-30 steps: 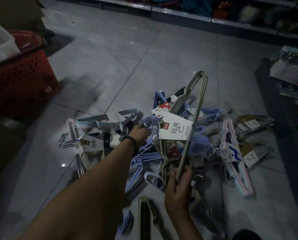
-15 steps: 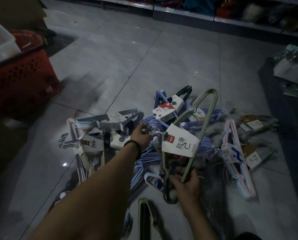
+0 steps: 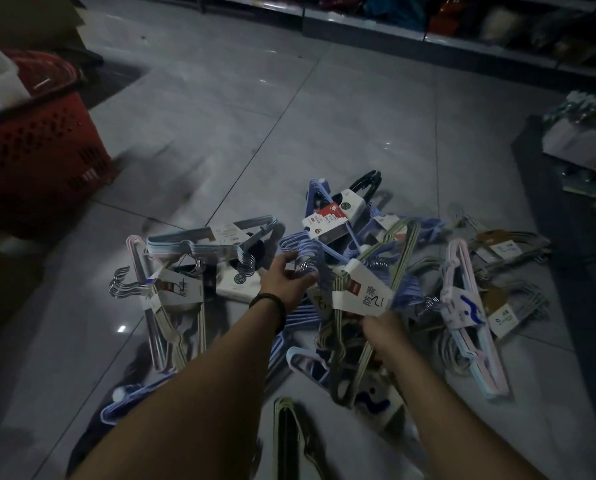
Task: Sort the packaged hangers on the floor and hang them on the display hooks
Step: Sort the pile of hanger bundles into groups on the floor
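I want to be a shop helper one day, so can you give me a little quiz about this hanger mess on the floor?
1. True or false: the red basket stands on the person's left side.
2. Which pack does the right grip hold? A) green hangers with a white label B) black hangers C) pink hangers
3. Fill in: the left grip pinches the metal hooks of the ___ hangers.
Key: 1 true; 2 A; 3 purple hangers.

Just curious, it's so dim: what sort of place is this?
Probably a shop aisle: stocked shelves line the far side, a red shopping basket stands at left, and labelled hanger packs lie heaped.
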### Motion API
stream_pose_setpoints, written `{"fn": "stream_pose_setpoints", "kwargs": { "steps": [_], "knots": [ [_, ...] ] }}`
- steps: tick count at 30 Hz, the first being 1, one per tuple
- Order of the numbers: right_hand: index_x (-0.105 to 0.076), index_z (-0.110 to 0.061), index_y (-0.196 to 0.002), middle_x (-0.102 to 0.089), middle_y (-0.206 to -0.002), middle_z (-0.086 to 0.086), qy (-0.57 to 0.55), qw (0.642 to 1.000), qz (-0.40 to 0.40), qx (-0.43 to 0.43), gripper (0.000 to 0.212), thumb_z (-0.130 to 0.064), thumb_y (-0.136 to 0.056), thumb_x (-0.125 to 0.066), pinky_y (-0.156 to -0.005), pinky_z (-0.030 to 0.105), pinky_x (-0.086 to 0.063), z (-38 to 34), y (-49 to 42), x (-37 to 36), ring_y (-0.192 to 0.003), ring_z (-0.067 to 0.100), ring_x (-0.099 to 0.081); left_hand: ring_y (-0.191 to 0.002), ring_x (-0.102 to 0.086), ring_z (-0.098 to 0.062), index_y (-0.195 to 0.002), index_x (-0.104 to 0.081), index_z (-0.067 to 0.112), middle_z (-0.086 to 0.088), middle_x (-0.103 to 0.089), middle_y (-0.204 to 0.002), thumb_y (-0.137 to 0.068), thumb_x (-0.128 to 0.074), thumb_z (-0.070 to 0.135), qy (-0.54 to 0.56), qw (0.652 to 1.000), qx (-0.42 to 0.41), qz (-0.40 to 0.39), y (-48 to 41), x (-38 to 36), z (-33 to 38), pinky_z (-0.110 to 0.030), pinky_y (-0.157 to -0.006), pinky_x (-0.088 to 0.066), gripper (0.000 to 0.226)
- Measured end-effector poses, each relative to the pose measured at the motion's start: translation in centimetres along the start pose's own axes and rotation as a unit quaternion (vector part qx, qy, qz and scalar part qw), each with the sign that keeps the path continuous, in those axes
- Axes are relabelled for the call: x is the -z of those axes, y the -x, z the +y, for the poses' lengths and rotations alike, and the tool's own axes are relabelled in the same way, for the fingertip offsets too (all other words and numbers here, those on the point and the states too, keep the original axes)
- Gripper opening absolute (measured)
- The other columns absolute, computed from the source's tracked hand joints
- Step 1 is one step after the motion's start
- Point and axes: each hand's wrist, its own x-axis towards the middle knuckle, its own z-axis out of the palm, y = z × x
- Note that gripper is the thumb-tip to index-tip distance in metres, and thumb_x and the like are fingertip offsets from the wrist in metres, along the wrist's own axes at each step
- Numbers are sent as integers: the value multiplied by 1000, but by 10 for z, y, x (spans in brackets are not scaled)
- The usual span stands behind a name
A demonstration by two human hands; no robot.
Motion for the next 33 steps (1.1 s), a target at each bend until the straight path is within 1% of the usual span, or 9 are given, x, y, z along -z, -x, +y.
{"fn": "stream_pose_setpoints", "kwargs": {
  "steps": [2, 4, 6, 8, 11, 14, 18, 22, 33],
  "knots": [
    [-58, -12, -131, -66, -120, 12, 142, 989, -27, -1, 34, -18, -98, -56, -82, 39, -58, -19, -7, 10, -108, 34, -64, -87, -65, -12, -145, -48, 24, 3, -66, -97, -90, -78, 13, -6, 1000, 0, -1, -3, 0, 1, -37, -87, -59, 64],
    [-60, -13, -130, -66, -117, 12, 353, 935, -42, 17, 41, -32, -95, -58, -80, 38, -57, -47, -11, 20, -98, 30, -63, -90, -68, -17, -144, -49, 22, -1, -68, -99, -89, -77, 8, -5, 1000, 8, 4, -6, 1, 1, -42, -90, -60, 63],
    [-63, -16, -126, -66, -115, 10, 500, 856, 39, 124, 44, -41, -90, -64, -79, 36, -53, -80, -12, 23, -96, 30, -62, -98, -71, -25, -142, -53, 22, -7, -71, -103, -86, -79, 5, -9, 1000, 14, 19, -10, -2, -2, -46, -91, -61, 64],
    [-55, -18, -131, -60, -124, 11, 509, 796, 105, 309, 52, -49, -90, -65, -86, 40, -52, -103, -11, 19, -110, 31, -59, -99, -70, -25, -140, -54, 23, -8, -72, -103, -85, -79, 4, -17, 999, 3, 38, -10, -8, -5, -41, -92, -60, 63],
    [-52, -23, -134, -51, -138, 13, 599, 676, 18, 429, 67, -72, -88, -53, -111, 51, -35, -107, -17, 2, -132, 34, -45, -98, -69, -23, -139, -53, 23, -9, -72, -105, -87, -77, 3, -23, 998, -20, 50, -8, -14, -5, -34, -88, -56, 61],
    [-60, -26, -130, -57, -134, 10, 615, 703, -24, 358, 54, -65, -95, -47, -116, 56, -24, -89, -31, -20, -133, 33, -48, -97, -69, -21, -140, -51, 24, -8, -71, -107, -88, -77, 4, -30, 999, -32, 30, -7, -10, -6, -27, -78, -55, 61],
    [-66, -25, -126, -64, -132, 2, 622, 683, 17, 383, 33, -42, -103, -48, -112, 53, -28, -89, -37, -36, -131, 30, -50, -96, -70, -16, -140, -51, 31, 0, -72, -109, -96, -71, 24, -68, 997, -41, 15, -10, 0, -2, -31, -81, -58, 48],
    [-67, -27, -119, -68, -122, 0, 615, 673, -5, 411, 38, -51, -105, -41, -105, 50, -33, -92, -42, -22, -121, 28, -54, -100, -71, -19, -135, -57, 29, -4, -76, -110, -107, -50, 31, -135, 988, -62, 47, -15, 2, 0, -39, -92, -57, 29],
    [-70, -13, -98, -75, -100, 9, 484, 719, 210, 452, 23, -31, -100, -55, -90, 49, -38, -93, -24, -28, -98, 32, -64, -106, -69, -20, -148, -50, 28, -8, -75, -116, -108, -49, 28, -175, 979, -89, 47, -3, 2, -8, -33, -93, -53, 40]
  ]
}}
